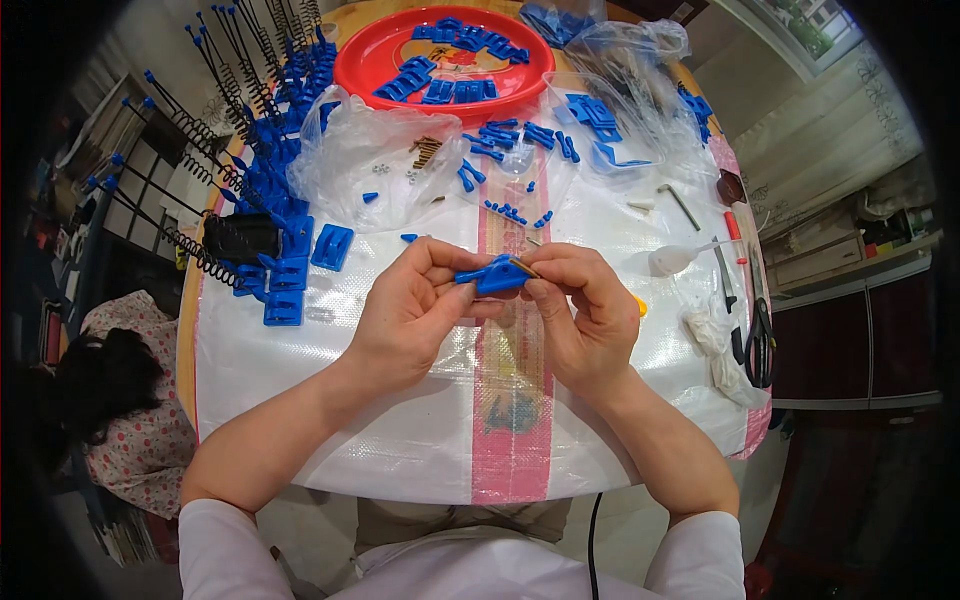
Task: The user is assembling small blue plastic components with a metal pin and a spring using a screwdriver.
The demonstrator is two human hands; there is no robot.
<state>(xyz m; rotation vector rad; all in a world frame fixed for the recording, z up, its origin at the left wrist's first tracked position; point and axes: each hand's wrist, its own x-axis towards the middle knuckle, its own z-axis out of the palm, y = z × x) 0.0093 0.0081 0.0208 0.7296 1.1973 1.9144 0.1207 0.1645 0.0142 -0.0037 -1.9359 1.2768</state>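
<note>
Over the middle of the table, my left hand [405, 310] is closed on a small blue plastic part [495, 277] with a narrow end pointing left. My right hand [585, 310] pinches a slim brass-coloured screw [522, 267] against the right end of this part. Its thumb seems to touch the blue plastic too, and my fingertips partly hide where the two pieces meet. Just beyond my left hand lies a tiny blue cone [409, 238]. A loose blue bracket [332, 246] rests farther left.
A red tray [345, 75] of blue brackets stands at the back. Spring-topped blue assemblies [285, 272] crowd the left edge. Brass screws [427, 150] lie on a plastic bag [340, 160]. At right are a hex key [682, 208] and scissors [760, 345]. A person [140, 400] is at far left.
</note>
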